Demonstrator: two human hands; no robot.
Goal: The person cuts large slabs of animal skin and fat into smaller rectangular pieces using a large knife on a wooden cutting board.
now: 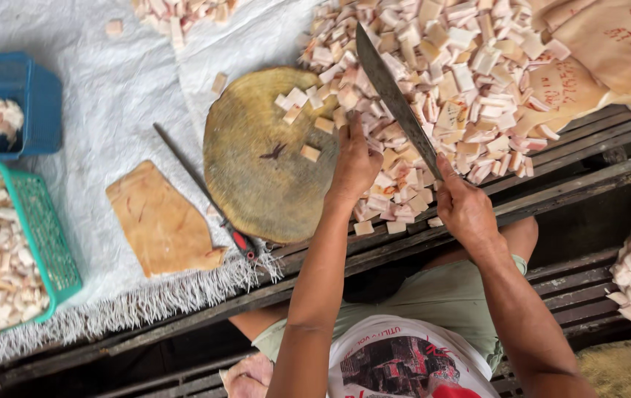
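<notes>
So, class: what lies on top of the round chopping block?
A few pale cubes lie on the block, and the left hand rests at its edge. What the hand and the pile cover is hidden.

A green plastic mesh basket (50,243) of pale cut cubes sat at far left on a white woven sheet (116,96). Above it stood a blue plastic crate (39,96) holding a few scraps. A tan flat slab of skin (161,221) lay on the sheet, just beside a slim red-handled sharpening rod (205,193). Stamped tan slabs (610,44) were stacked at top right.
</notes>
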